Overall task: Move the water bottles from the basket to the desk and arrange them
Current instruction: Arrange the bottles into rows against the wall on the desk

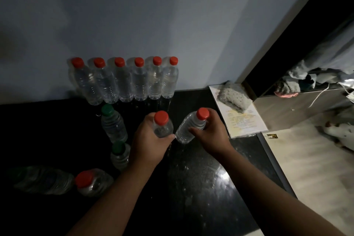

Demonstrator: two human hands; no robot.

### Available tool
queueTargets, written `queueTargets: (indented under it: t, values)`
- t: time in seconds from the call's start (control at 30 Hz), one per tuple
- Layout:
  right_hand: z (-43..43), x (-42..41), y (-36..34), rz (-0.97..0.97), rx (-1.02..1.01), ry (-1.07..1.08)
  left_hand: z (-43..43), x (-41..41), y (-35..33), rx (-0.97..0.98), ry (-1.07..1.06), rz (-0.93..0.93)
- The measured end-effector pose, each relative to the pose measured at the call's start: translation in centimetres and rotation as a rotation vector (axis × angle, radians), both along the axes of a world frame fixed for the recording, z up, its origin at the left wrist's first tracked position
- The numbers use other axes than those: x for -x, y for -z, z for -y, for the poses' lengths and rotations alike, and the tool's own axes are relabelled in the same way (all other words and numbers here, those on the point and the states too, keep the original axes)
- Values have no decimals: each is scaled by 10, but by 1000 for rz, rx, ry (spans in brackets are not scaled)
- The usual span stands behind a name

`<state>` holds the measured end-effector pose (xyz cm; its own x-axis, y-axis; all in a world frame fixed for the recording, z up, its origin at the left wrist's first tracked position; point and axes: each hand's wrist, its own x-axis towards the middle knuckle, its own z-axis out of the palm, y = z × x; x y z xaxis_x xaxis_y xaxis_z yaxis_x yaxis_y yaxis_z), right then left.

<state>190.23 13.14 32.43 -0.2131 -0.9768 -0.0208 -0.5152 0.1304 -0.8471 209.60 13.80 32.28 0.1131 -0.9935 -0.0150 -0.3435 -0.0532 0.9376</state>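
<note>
Bottles stand in number on the dark counter (201,188), so the task is judged well advanced. Nearest, at the left, a red-capped bottle (93,183) is seen beside a blurred bottle (44,180) that seems to lie on its side; neither is lined up yet. A little farther, two green-capped bottles (114,124) are stood one behind the other, apart from any row. At mid-counter the left hand (147,140) is curled round an upright bottle (162,126), and the right hand (210,132) is wrapped round the upper part of a tilted bottle (189,128); whether either base touches the counter cannot be told. Farthest, a row of six red-capped bottles (124,82) is set side by side against the wall (172,15). The basket is not in view, so what remains in it cannot be judged; placing the two held bottles and ordering the loose ones is reckoned as left to do.
</note>
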Motion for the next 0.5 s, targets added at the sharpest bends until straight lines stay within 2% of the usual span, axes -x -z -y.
queueTargets:
  t: [0.3,0.5]
  values:
    - [100,15,19,1,-51,-104,94,20,14,-113,-140,0]
    - [156,4,28,77,-56,-197,149,23,34,-114,-218,9]
